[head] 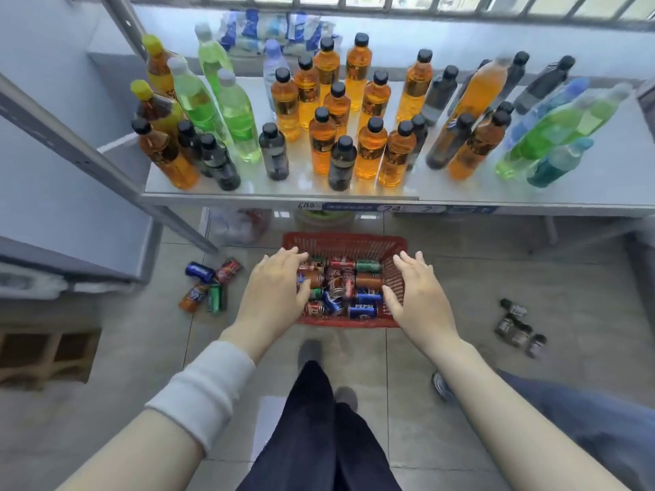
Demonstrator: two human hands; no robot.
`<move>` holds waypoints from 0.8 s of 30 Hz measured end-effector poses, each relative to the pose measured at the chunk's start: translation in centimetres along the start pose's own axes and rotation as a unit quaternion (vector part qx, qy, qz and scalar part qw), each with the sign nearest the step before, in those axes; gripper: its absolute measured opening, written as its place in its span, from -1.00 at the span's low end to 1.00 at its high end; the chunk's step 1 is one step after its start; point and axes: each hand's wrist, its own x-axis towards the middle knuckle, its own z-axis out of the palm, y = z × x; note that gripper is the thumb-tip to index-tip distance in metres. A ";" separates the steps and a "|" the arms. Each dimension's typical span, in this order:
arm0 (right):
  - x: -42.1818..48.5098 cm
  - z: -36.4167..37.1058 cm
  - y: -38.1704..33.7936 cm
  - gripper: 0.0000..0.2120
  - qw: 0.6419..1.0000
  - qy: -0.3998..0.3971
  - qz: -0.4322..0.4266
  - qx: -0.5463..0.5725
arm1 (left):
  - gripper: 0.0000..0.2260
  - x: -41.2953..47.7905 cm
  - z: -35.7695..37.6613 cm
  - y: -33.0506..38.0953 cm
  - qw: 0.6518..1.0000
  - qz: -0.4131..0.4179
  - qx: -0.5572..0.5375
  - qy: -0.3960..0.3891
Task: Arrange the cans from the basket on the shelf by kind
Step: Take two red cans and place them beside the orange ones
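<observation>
Grey tiled floor (443,288), pale walls, barred window (390,5) up top letting daylight in – plus a grey metal cabinet (53,207) on the left and a wooden crate (46,352) below it.

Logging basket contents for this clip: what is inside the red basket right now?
The red basket holds a loose pile of cans lying on their sides: blue Pepsi, red, green and orange ones. The left hand covers its left part, so a full count is impossible.

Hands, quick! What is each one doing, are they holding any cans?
Left hand: open, fingers spread over the cans in the red basket, holding nothing.
Right hand: open, empty.
</observation>
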 end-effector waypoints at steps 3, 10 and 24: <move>0.7 2.0 1.9 -0.48 0.998 -0.036 0.048 0.005 | -0.58 0.6 2.6 -1.4 0.999 -0.020 -0.006 -0.032; 3.1 8.3 6.1 -0.45 0.982 -0.106 0.153 0.034 | -0.59 4.2 10.2 -3.7 0.993 -0.033 -0.020 -0.109; 16.8 34.5 19.4 -0.36 0.910 -0.265 0.275 0.162 | -0.63 16.2 35.6 -15.3 0.973 -0.152 -0.089 -0.153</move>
